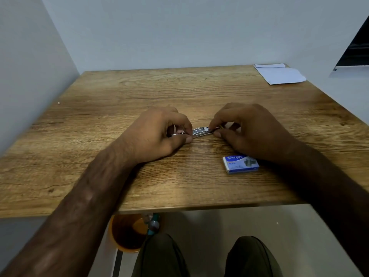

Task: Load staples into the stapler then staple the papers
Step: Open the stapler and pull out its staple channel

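Step in hand: loading. The stapling of the papers has not begun.

1. Left hand (159, 134): rests with its wrist on the wooden table (139, 92), left of centre. The fingers are curled, and thumb and forefinger pinch the left end of the stapler (200, 131).

2. Stapler: a small metal unit lying lengthwise, left to right, at the centre of the table between the two hands. Its bright magazine channel shows in the gap between the hands. Whether staples already sit in the channel is too small to tell.

3. Right hand (249, 130): fingers curled, thumb and forefinger closed on the right end of the stapler. Whether they also hold a staple strip or a sliding part cannot be told.

4. Staple box (240, 164): blue, lying flat and apparently closed at the near side, just beside the right wrist.

5. Papers (279, 73): a white stack at the far right corner, well apart from the hands.

Next move, as judged: seat the staple strip fully in the channel and close the magazine, with the left hand steadying the body. Then bring the papers from the far corner to the stapler.
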